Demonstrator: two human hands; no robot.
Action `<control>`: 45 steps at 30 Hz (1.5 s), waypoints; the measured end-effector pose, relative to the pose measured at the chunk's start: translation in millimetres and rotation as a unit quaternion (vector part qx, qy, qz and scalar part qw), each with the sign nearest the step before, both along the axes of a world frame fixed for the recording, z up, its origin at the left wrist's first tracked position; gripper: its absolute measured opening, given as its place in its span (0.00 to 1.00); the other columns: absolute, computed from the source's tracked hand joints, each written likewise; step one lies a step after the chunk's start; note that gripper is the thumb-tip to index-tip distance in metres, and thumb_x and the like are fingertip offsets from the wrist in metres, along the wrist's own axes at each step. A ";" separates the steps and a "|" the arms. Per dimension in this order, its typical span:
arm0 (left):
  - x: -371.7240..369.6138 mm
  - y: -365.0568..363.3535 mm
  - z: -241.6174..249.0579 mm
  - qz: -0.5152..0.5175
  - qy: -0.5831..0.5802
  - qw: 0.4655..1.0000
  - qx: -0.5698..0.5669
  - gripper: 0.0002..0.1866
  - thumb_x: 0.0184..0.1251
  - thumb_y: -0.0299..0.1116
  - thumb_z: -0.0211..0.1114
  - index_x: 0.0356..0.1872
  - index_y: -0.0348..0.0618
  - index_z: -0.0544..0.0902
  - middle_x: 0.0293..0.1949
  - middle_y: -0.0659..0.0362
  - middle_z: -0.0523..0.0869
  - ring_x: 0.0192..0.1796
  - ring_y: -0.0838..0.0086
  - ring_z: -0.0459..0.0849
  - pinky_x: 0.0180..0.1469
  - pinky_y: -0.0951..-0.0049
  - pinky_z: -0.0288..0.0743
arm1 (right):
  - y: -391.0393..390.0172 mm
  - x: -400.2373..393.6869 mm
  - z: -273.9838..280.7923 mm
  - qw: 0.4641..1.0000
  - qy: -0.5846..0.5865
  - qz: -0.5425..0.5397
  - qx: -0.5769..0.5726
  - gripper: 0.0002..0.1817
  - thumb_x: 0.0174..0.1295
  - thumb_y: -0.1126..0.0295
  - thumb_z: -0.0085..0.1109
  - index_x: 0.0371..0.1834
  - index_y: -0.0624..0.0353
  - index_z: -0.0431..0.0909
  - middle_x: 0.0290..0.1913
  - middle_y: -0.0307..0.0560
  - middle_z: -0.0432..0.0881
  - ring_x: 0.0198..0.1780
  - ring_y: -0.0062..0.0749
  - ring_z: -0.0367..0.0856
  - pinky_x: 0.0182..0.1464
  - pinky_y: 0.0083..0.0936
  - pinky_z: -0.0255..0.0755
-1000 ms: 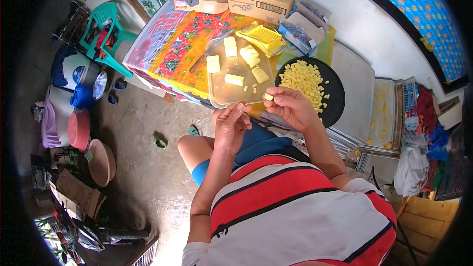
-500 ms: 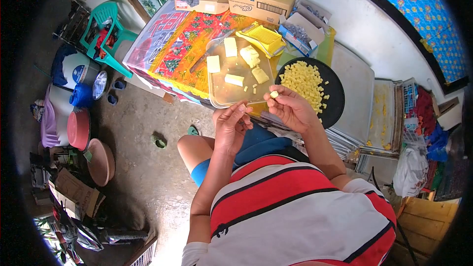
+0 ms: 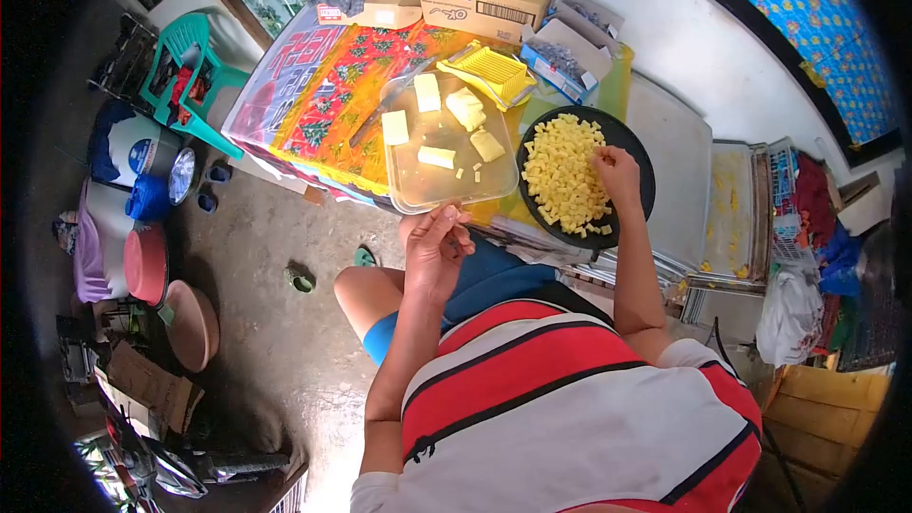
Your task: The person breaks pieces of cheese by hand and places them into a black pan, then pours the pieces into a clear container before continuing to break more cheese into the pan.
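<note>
Yellow cubes point(image 3: 567, 176) fill most of a black round pan point(image 3: 642, 147), heaped loose, bare rim showing at right. Right hand point(image 3: 618, 178) is over the pan's right side, fingers bunched downward; can't tell if a cube is pinched. Left hand point(image 3: 437, 247) is by the near edge of a clear plastic container point(image 3: 418, 188), thumb and fingertips drawn close; can't tell if they grip anything. Step looks like adding to, or handling, cubes in the pan. Next move likely calls for loosening the right fingers low over the cubes, without scattering them.

Container on the counter point(image 3: 353, 90) holds five larger yellow blocks point(image 3: 395, 128) plus a few small bits point(image 3: 476, 176). Behind it: a yellow ribbed tray point(image 3: 486, 74) and an open carton point(image 3: 589, 57) with small greyish items, too small to identify.
</note>
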State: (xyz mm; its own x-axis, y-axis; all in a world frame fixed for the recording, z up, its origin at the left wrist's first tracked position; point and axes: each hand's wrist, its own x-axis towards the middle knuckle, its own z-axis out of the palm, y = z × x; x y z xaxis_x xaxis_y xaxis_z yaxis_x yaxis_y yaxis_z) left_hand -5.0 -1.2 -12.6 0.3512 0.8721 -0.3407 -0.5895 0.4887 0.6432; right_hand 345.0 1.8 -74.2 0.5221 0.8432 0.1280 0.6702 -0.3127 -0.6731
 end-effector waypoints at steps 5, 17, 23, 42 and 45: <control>-3.2 1.6 -0.4 0.015 0.008 1.000 -0.008 0.15 0.65 0.39 0.64 0.49 0.44 0.78 0.32 0.64 0.84 0.28 0.80 0.77 0.31 0.75 0.72 | 5.9 -19.8 3.0 0.990 -0.117 -0.004 0.082 0.19 0.56 0.62 0.63 0.49 0.59 0.80 0.50 0.53 0.78 0.52 0.49 0.74 0.56 0.37 0.68; -18.8 4.3 -17.2 0.055 0.014 0.998 -0.031 0.09 0.64 0.34 0.64 0.42 0.43 0.78 0.31 0.59 0.85 0.25 0.79 0.79 0.28 0.75 0.76 | 46.8 -147.0 -18.4 0.950 -0.080 0.297 0.056 0.13 0.53 0.64 0.62 0.42 0.52 0.82 0.41 0.49 0.80 0.49 0.46 0.75 0.52 0.39 0.69; -27.6 1.7 -23.0 0.071 0.013 0.996 -0.049 0.08 0.64 0.34 0.64 0.41 0.44 0.78 0.31 0.60 0.85 0.25 0.79 0.78 0.28 0.75 0.75 | 56.4 -167.8 -20.8 0.946 -0.155 0.285 0.001 0.13 0.54 0.63 0.62 0.42 0.54 0.82 0.39 0.48 0.81 0.46 0.45 0.77 0.48 0.39 0.71; -24.8 6.4 -24.5 0.046 0.026 0.998 -0.019 0.12 0.63 0.36 0.66 0.45 0.45 0.80 0.34 0.63 0.85 0.27 0.80 0.78 0.30 0.76 0.75 | 45.4 -160.3 44.3 0.700 0.678 0.222 -0.008 0.15 0.63 0.79 0.54 0.53 0.67 0.76 0.45 0.47 0.81 0.46 0.32 0.83 0.50 0.26 0.79; -21.4 6.1 -16.8 0.062 0.057 0.996 0.012 0.12 0.63 0.35 0.66 0.45 0.44 0.81 0.36 0.61 0.86 0.27 0.80 0.79 0.30 0.77 0.75 | 39.4 -164.4 56.6 0.686 0.686 0.244 -0.017 0.15 0.62 0.80 0.54 0.52 0.69 0.76 0.45 0.49 0.82 0.46 0.34 0.83 0.50 0.26 0.79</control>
State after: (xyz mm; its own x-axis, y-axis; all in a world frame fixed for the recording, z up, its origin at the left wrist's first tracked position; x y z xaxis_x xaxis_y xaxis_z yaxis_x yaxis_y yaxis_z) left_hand -26.4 4.9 -29.4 0.2011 0.9146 -0.3507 -0.5659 0.4007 0.7206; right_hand 180.5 41.3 -17.6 -0.2129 0.9508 -0.2251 -0.5553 -0.3073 -0.7728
